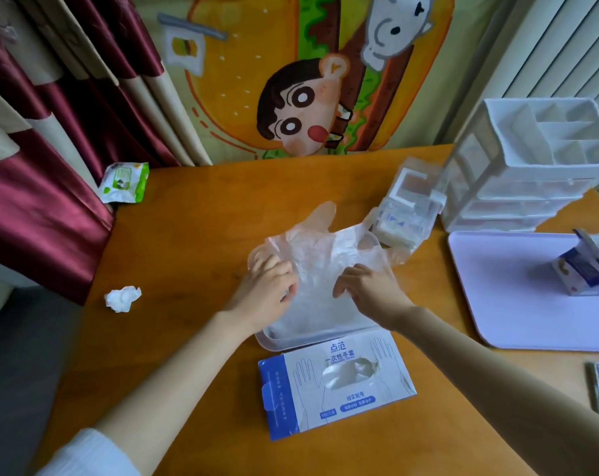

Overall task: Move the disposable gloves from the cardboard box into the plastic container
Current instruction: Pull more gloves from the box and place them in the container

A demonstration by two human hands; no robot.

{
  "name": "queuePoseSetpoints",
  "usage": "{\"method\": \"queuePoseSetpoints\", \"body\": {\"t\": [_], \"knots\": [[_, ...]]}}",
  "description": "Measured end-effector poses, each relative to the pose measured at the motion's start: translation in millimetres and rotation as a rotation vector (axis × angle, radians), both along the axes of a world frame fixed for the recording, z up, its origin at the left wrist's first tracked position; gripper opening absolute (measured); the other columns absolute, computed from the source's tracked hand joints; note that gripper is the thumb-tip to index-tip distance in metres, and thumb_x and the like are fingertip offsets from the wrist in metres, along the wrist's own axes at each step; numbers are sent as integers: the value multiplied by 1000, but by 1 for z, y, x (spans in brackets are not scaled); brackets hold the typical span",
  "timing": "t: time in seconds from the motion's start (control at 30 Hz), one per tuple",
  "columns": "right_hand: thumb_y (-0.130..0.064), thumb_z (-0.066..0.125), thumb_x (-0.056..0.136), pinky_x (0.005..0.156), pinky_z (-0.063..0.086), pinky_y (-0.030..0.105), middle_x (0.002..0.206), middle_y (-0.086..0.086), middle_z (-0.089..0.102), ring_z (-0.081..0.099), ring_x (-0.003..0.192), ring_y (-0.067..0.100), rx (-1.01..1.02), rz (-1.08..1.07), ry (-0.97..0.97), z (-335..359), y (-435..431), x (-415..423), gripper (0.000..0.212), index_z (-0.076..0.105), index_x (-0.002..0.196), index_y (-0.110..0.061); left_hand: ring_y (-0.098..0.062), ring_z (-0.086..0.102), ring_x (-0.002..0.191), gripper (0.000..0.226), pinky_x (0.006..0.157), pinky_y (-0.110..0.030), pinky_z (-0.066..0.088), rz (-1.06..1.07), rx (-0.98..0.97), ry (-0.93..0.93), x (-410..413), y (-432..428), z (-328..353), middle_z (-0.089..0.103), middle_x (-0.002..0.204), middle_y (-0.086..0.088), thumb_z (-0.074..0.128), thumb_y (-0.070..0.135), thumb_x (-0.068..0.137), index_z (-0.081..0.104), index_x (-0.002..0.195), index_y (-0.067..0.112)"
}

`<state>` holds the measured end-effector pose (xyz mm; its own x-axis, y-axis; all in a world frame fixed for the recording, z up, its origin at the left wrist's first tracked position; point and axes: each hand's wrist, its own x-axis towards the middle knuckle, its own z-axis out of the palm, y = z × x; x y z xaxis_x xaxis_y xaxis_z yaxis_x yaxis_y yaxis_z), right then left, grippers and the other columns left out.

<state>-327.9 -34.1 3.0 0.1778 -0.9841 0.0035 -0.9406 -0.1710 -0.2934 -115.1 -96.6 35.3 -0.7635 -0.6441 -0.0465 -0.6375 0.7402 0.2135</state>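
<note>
Left hand (267, 286): fingers pinched on the disposable gloves (318, 255), left side of the plastic container (277, 338).
Gloves: a loose stack spread over the container, fingertips overhanging its far rim.
Right hand (370, 290): fingers curled down on the stack's right edge.
Cardboard box (336, 386): just nearer than the container; a few gloves remain inside.
Risk: slippery film could slide out or bunch, likely blocking a lid.

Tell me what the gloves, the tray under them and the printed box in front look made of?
The disposable gloves look like thin clear plastic film: see-through, crinkled, faintly shiny. The plastic container beneath them seems a stiffer translucent white plastic, with a smooth rounded rim. The cardboard box looks like thin printed card, matte white and blue, with a torn opening showing more film inside.
</note>
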Motion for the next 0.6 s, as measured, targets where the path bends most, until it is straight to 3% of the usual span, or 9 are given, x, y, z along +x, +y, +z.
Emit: {"method": "queuePoseSetpoints", "body": {"t": [0.1, 0.2, 0.37, 0.5, 0.6], "knots": [[9, 45, 89, 79, 35, 17, 114, -7, 61, 56, 104, 10, 278, -12, -47, -11, -8, 6, 43, 67, 108, -24, -15, 40, 109, 16, 94, -25, 29, 18, 43, -175, -6, 2, -8, 51, 106, 6, 48, 11, 95, 60, 101, 19], [10, 46, 88, 80, 45, 20, 118, -1, 60, 59, 97, 13, 427, -12, -122, -15, -16, 11, 44, 65, 112, -21, -21, 46, 110, 19, 93, -28, 32, 6, 88, -360, -15, 2, -14, 56, 112, -3, 49, 6, 95, 62, 105, 16], [7, 55, 87, 81, 42, 16, 123, 3, 60, 54, 93, 10, 608, 3, -169, -22, -25, 16, 41, 61, 121, -16, -24, 54, 107, 19, 89, -29, 38, 18, 162, -552, -28, 4, -29, 61, 113, -8, 49, 6, 95, 62, 108, 10], [-8, 66, 86, 92, 42, 18, 127, 3, 60, 58, 108, 16, 807, 12, -255, -22, -30, 17, 43, 57, 128, -13, -24, 56, 108, 26, 87, -28, 40, 19, 281, -634, -32, 4, -38, 60, 118, -9, 49, 5, 95, 57, 118, 11], [-28, 63, 90, 88, 45, 19, 120, -3, 63, 60, 99, 9, 762, -49, -354, -14, -34, 13, 37, 59, 125, -17, -25, 58, 106, 36, 87, -32, 46, 57, 453, -615, -33, -1, -38, 58, 121, -9, 48, 4, 94, 52, 129, 10]]}}
